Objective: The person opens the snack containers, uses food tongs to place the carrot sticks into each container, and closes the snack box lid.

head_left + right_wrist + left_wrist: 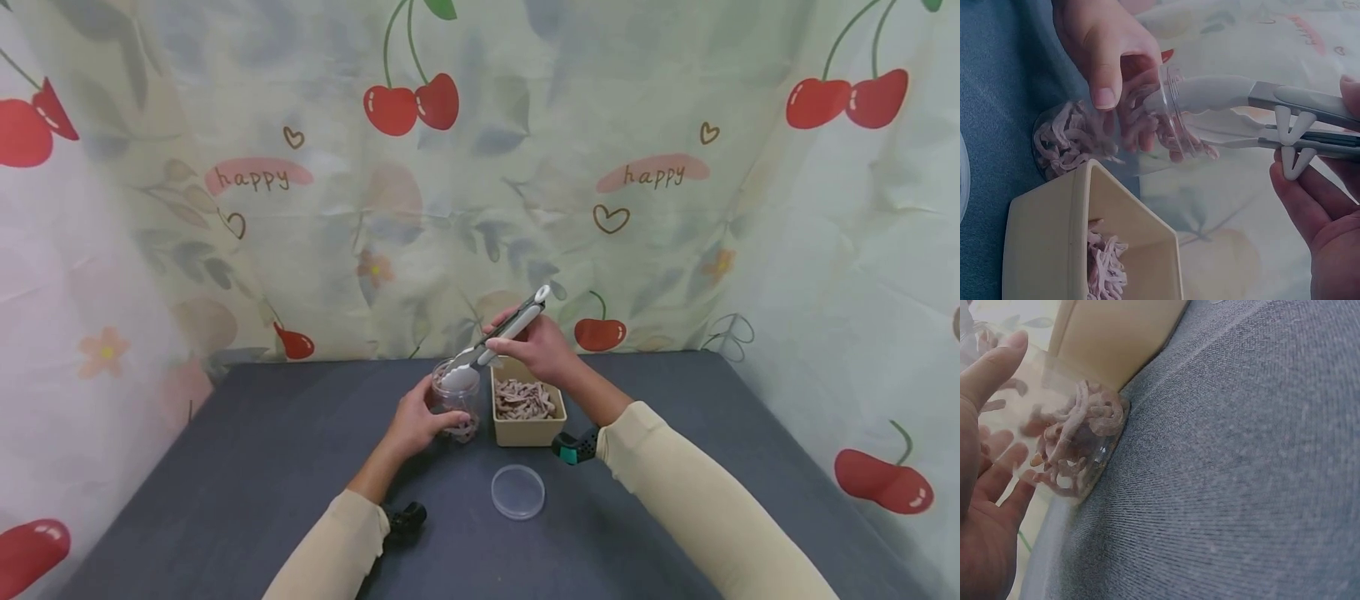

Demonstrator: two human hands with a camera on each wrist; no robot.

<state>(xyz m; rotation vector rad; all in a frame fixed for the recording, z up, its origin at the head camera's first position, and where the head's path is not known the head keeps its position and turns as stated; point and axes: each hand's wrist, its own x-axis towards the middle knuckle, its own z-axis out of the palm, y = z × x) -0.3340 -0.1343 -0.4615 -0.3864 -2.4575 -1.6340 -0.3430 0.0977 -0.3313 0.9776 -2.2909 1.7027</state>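
Head view first, and here I am: my left hand (422,421) wraps round a clear jar (471,402), while my right hand (546,350), at the jar's two o'clock, pinches a pair of tongs (517,322) that dip into its mouth. At three o'clock from the jar stands a cream box (528,434) of pale strips (521,400); at five, a clear lid (518,492) lies flat. I'd call this the step of working strips through the jar's mouth; next, I judge, calls for a steady jar and a measured squeeze. Below, a grey-blue table covering (300,467); from nine round through twelve to three, hangings (487,183) printed with cherries. Left wrist view: my thumb and fingers hold the jar, coiled strips (1072,440) by its base, that base on the covering, box at one o'clock. Right wrist view: the tongs' arms stand apart at the rim, strips between; how firmly they bite, I cannot tell
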